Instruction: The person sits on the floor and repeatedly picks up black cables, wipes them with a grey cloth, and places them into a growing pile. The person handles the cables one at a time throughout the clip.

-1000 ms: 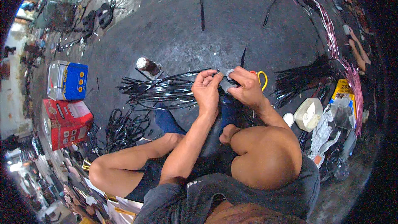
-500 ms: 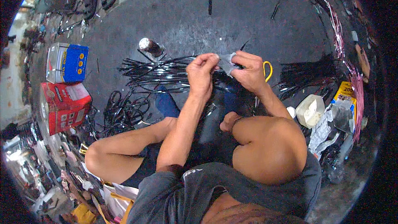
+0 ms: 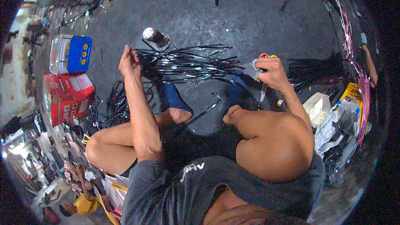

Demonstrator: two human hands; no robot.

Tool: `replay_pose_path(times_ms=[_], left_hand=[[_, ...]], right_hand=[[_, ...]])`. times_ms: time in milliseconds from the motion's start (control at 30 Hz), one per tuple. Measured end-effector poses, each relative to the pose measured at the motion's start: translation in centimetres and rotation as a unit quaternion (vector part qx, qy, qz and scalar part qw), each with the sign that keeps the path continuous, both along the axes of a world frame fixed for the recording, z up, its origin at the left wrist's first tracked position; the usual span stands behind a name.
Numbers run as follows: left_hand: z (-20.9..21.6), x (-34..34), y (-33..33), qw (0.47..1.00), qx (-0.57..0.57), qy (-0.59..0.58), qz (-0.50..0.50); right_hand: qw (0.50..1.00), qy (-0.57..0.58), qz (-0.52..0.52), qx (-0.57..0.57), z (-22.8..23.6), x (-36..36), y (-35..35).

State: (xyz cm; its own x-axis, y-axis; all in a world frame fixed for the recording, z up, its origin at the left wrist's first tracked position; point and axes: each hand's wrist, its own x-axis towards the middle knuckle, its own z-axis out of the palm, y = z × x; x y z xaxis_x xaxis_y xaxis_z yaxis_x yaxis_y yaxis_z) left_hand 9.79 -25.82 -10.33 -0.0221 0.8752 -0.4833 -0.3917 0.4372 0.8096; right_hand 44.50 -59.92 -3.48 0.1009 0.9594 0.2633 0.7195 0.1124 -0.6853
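Note:
A loose bundle of thin black glossy strips (image 3: pixel 191 64) lies across the floor in front of me, over my blue-socked feet. My left hand (image 3: pixel 130 63) is at the bundle's left end, its fingers curled around the strip ends, partly hidden. My right hand (image 3: pixel 271 73), apart from the bundle's right end, is closed around scissors (image 3: pixel 263 93) with red and yellow handles, blades pointing down. A crumpled pale grey scrap (image 3: pixel 253 69) sticks out at its fingertips.
Beyond the bundle stands a dark cylinder with a white top (image 3: pixel 155 37). A blue box (image 3: pixel 77 54), a red box (image 3: pixel 68 100) and tangled black strips (image 3: pixel 121 106) are on the left. Right are a cream container (image 3: pixel 316 109) and pink strips (image 3: pixel 361 100). A person in yellow (image 3: pixel 86 204) is lower left.
My hands have moved apart. The left went from the grey scrap to the bundle's left end. The right shifted right, keeping the scrap and scissors.

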Motion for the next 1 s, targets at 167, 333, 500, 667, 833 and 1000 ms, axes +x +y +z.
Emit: replay_pose_path(times_ms=[167,333,500,667,833,1000], left_hand=[[-8.7,-11.1,3.7,1.000,-0.030,0.005,0.007],[-5.6,-1.0,-1.7,0.850,-0.044,0.506,0.143],[-6.8,-0.2,-4.9,0.762,0.216,0.604,0.091],[-3.8,4.4,-9.9,0.815,0.302,0.495,0.003],[-2.4,7.2,-13.0,0.836,0.303,0.455,-0.047],[-2.1,7.9,-13.9,0.845,0.325,0.420,-0.061]], right_hand=[[0.988,0.034,-0.009,-0.151,-2.0,4.5,-3.4],[0.950,-0.016,-0.238,-0.204,-7.5,15.0,-4.4],[0.902,-0.084,-0.360,-0.222,-12.3,22.2,5.1],[0.838,-0.091,-0.442,-0.306,-15.1,24.1,10.9],[0.806,-0.045,-0.499,-0.316,-15.3,25.5,12.7],[0.808,-0.063,-0.508,-0.293,-15.5,25.7,14.6]])
